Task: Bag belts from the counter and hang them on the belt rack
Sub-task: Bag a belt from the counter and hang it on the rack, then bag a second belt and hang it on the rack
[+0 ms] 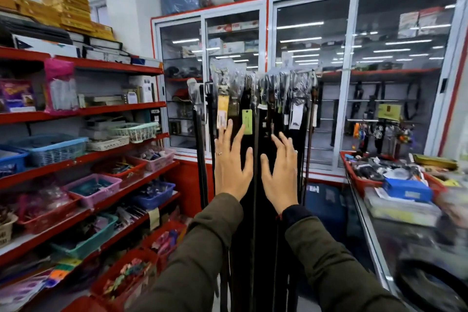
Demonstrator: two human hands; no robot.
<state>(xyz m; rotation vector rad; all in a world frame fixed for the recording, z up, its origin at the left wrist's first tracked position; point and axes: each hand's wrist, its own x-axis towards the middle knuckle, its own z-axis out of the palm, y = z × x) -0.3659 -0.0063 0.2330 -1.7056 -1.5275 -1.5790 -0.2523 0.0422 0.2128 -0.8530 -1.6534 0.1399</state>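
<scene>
A belt rack (286,74) stands straight ahead, its top bar crowded with several dark belts (255,185) hanging down in clear plastic bags, some with yellow and green tags (247,121). My left hand (231,164) and my right hand (279,175) are both raised flat in front of the hanging belts, fingers spread, holding nothing. Whether the palms touch the belts cannot be told. The glass counter (372,243) runs along the right, with a dark coiled belt (430,284) blurred at its near end.
Red shelves (83,109) on the left hold plastic baskets of small goods and stacked boxes. A glass-door cabinet (311,83) fills the back wall. Red trays (359,177) and a blue box (407,190) crowd the counter top. The aisle between shelves and counter is narrow.
</scene>
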